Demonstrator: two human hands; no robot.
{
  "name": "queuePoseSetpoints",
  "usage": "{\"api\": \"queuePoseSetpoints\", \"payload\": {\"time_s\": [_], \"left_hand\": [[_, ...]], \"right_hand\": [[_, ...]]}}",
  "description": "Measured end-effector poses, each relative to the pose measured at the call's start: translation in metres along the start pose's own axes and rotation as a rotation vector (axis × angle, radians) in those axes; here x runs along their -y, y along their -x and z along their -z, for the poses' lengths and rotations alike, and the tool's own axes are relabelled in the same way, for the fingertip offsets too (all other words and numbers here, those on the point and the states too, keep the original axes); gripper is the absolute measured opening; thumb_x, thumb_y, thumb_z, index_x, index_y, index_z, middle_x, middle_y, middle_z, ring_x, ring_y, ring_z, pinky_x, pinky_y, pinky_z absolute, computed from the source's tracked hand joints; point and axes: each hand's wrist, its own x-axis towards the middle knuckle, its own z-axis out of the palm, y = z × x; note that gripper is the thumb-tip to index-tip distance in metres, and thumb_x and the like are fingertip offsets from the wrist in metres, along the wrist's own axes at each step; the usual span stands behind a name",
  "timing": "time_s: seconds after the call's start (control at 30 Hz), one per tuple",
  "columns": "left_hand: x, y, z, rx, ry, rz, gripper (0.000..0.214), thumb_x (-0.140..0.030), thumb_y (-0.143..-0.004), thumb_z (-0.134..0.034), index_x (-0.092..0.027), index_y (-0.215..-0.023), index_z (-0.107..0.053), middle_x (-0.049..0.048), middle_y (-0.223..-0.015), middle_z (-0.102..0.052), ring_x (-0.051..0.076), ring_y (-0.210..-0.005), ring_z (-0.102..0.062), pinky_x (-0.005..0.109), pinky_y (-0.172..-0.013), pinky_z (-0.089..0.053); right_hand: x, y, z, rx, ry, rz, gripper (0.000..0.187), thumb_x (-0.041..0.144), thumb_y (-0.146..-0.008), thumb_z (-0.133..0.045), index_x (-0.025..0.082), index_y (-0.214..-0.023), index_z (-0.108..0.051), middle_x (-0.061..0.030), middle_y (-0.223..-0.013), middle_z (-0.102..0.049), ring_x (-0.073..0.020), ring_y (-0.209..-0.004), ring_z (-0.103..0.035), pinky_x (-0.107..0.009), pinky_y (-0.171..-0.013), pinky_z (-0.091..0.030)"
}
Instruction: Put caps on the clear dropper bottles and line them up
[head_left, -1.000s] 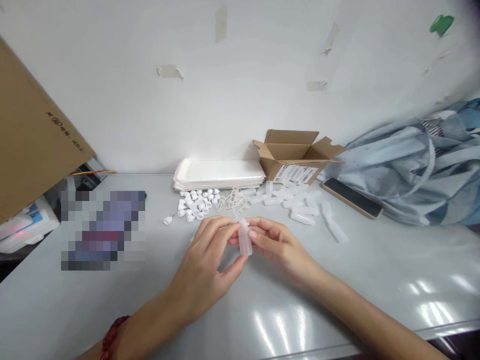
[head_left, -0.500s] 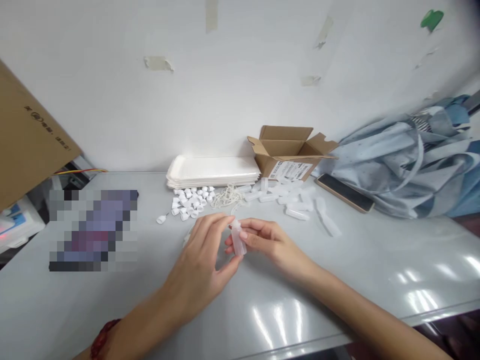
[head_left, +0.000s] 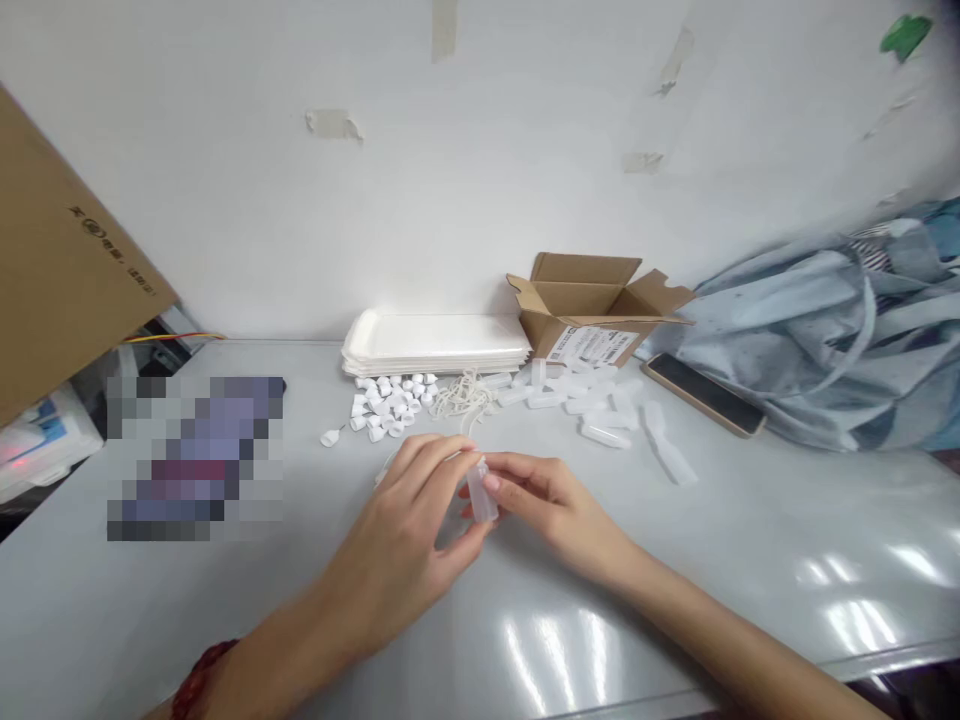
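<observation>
Translucent plastic bottle [head_left: 482, 497] in grasp, a person works with both hands above a grey bench [head_left: 360, 690]. The left hand [head_left: 405, 525] arches widely around it, fingertips at the top and thumb at the base, while the right hand [head_left: 566, 510], more nearly closed, pinches its side between thumb and fingers. A red bracelet [head_left: 202, 675] circles the left wrist. Just beyond the hands lies a tangle of pale cords [head_left: 466, 396], flanked by white caps [head_left: 386, 408] on the left and loose translucent bottles [head_left: 604, 432] on the right. Farther beyond, a stack of flat white packages [head_left: 442, 340] sits beside an open cardboard box [head_left: 551, 335]. Well to the hands' right, a phone [head_left: 705, 395] rests near crumpled blue fabric [head_left: 787, 320]; to their left lies a pixelated purplish object [head_left: 202, 450].
</observation>
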Motion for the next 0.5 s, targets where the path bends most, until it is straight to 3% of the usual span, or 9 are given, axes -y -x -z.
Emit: {"api": "queuePoseSetpoints", "payload": {"time_s": [0.1,0.17,0.37,0.5], "left_hand": [[0.004,-0.001,0.002,0.08,-0.041,0.031,0.036,-0.011,-0.081,-0.059,-0.015,-0.116,-0.051,0.0087,-0.114,-0.058,0.023,-0.11,-0.048,0.039,-0.095,-0.046],[0.009,-0.001,0.004,0.146,-0.068,0.052,0.033,-0.012,-0.08,-0.059,-0.015,-0.113,-0.053,0.0081,-0.112,-0.06,0.023,-0.109,-0.048,0.041,-0.094,-0.046],[0.023,-0.001,0.009,0.316,-0.09,0.165,0.029,-0.018,-0.077,-0.063,-0.016,-0.106,-0.057,0.0067,-0.108,-0.062,0.025,-0.108,-0.049,0.043,-0.095,-0.044],[0.026,0.0,0.013,0.391,-0.052,0.216,0.033,-0.018,-0.075,-0.064,-0.018,-0.107,-0.055,0.0054,-0.109,-0.061,0.024,-0.109,-0.049,0.04,-0.096,-0.043]], "right_hand": [[-0.005,0.002,-0.001,-0.075,0.428,0.151,0.023,0.024,-0.092,-0.049,0.016,-0.108,-0.064,-0.0076,-0.095,-0.066,-0.0195,-0.086,-0.062,-0.034,-0.079,-0.051],[-0.01,0.002,-0.002,-0.064,0.579,0.219,0.025,0.02,-0.092,-0.048,0.016,-0.113,-0.061,-0.0107,-0.107,-0.063,-0.0204,-0.093,-0.061,-0.034,-0.083,-0.05],[-0.021,0.001,-0.003,0.048,0.739,0.302,0.031,0.02,-0.089,-0.053,0.011,-0.119,-0.058,-0.0143,-0.12,-0.058,-0.0236,-0.109,-0.057,-0.036,-0.096,-0.047],[-0.023,0.001,-0.004,0.075,0.792,0.33,0.032,0.021,-0.089,-0.055,0.01,-0.119,-0.058,-0.0139,-0.121,-0.059,-0.0244,-0.108,-0.057,-0.038,-0.096,-0.047]]}}
